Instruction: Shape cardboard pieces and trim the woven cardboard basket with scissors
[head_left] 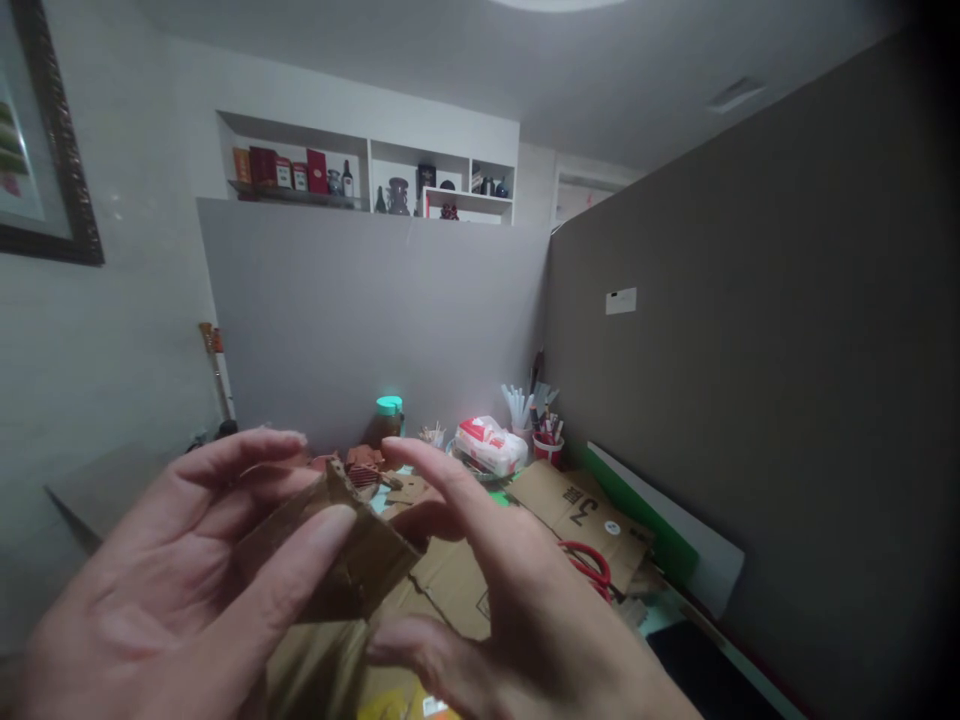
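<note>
Left hand: the left hand was raised close to the camera, thumb and fingers closed around a small cardboard piece.
Right hand: the right hand stood just beside it, fingers spread; its fingertips touched the same piece from the right, no full grasp visible.
Cardboard piece: one, brown and folded, held up between the two hands, above the desk.
Flat cardboard: at least two sheets lay on the desk, overlapping, one printed with a "3".
Scissors: one red-handled pair on the sheets, right of the right hand.
Jar: one, teal lid, at the back.
Cup: one red cup of pens near the corner.
Packet: one white and red packet between jar and cup.
Edges: grey partitions closed the desk behind and on the right; a wall stood left.
Open room: mostly above the desk, where the hands were.
</note>
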